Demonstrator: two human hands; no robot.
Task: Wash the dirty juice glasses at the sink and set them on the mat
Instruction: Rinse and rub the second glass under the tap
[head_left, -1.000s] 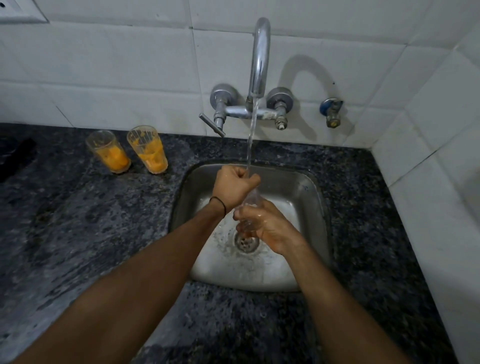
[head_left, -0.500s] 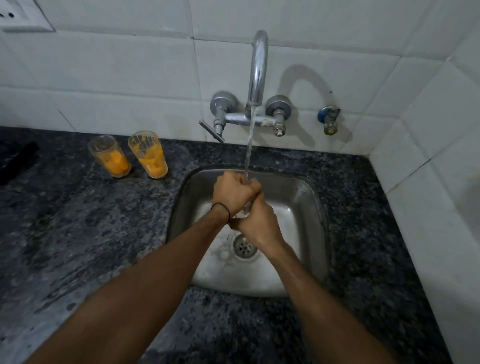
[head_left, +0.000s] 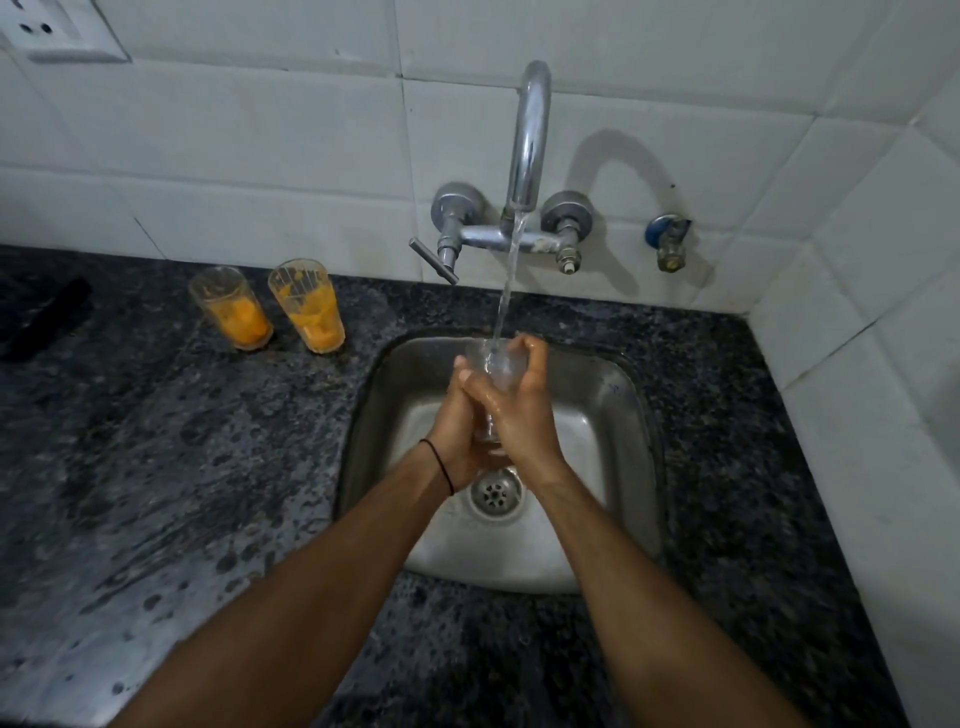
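Rinsing is proceeding: left hand (head_left: 457, 421) and right hand (head_left: 522, 410) are gripping the clear glass (head_left: 494, 366) under the tap (head_left: 530, 135). Next: draining it, then transferring to the mat.

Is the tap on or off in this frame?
On. Water runs from the tap down into the glass, which the left hand and right hand hold over the sink.
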